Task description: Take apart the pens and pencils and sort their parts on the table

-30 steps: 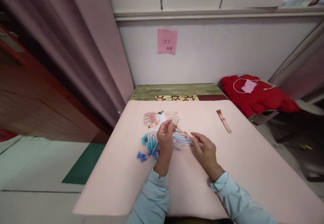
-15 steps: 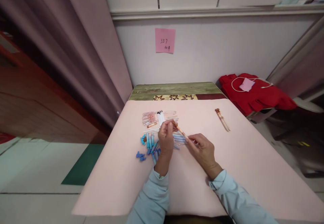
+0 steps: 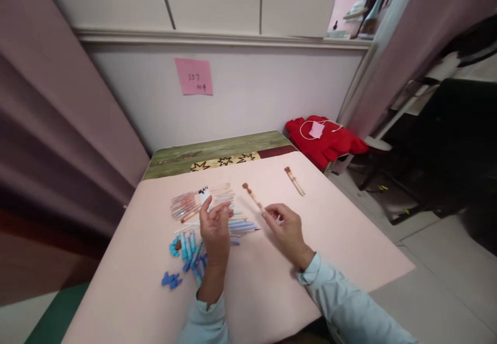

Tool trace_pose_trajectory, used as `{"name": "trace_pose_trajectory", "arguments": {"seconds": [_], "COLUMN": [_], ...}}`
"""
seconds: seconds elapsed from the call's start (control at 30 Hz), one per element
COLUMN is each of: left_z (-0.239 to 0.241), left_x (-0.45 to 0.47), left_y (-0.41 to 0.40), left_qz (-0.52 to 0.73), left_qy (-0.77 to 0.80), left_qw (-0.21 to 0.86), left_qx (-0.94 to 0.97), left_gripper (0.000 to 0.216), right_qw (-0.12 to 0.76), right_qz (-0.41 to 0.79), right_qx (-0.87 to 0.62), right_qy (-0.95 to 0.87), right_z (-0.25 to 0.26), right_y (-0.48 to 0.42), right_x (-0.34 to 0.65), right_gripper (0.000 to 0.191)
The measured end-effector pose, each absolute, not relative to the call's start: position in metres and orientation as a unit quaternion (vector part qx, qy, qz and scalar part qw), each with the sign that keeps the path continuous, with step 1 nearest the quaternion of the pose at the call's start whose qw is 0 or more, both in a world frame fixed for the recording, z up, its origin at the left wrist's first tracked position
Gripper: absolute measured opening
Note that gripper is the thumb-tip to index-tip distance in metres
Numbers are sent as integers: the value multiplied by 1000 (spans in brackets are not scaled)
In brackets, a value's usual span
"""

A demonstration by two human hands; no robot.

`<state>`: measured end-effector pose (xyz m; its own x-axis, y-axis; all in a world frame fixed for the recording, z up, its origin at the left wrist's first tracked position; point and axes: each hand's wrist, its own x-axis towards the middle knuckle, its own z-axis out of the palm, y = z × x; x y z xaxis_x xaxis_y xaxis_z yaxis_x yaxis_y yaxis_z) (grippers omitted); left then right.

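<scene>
Pinched in the fingers of my right hand (image 3: pixel 285 230) is a slim pen (image 3: pixel 253 199) with a pale patterned barrel and a brown topper, its topper end pointing up and left. My left hand (image 3: pixel 215 232) is raised over the pile with fingers apart and nothing in it. Around and below it lie clear tubes (image 3: pixel 182 206), white refills with black tips (image 3: pixel 203 195), pale purple sticks (image 3: pixel 244 225) and turquoise barrels (image 3: pixel 186 245). Small blue pieces (image 3: pixel 171 280) sit at the left, and my left hand hides part of the pile.
More brown-topped pens (image 3: pixel 295 181) lie together at the table's right. A pale pink sheet (image 3: pixel 267 292) covers most of the table. Past the back right corner is a red cloth (image 3: pixel 326 144) with a white cable on it. A pink note (image 3: pixel 194 76) is on the wall.
My left hand has let go of the pen's topper end and opened. The pen stays in my right hand, apart from the left. The view has turned to the right.
</scene>
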<state>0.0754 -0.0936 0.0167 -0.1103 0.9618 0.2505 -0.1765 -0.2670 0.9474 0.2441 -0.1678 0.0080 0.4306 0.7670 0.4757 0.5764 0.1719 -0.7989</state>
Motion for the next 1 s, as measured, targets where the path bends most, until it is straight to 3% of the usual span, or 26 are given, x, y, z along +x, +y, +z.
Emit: {"name": "trace_pose_trajectory", "arguments": {"seconds": [0.13, 0.3, 0.43, 1.0], "left_z": [14, 14, 15, 7], "left_x": [77, 79, 78, 79], "left_y": [-89, -87, -88, -83], "left_qz": [638, 634, 625, 595], "left_qy": [432, 450, 469, 498], "left_qw": [423, 406, 402, 399], "left_qx": [477, 480, 478, 489], "left_gripper": [45, 40, 39, 32], "right_qw": [552, 399, 330, 310], "right_qz": [43, 8, 26, 11], "right_qx": [-718, -851, -878, -878], "right_qy": [-421, -343, -345, -364], "right_z": [18, 14, -1, -12], "right_y": [-161, -143, -129, -114], "right_x": [328, 409, 422, 408], "right_gripper": [32, 29, 26, 35]}}
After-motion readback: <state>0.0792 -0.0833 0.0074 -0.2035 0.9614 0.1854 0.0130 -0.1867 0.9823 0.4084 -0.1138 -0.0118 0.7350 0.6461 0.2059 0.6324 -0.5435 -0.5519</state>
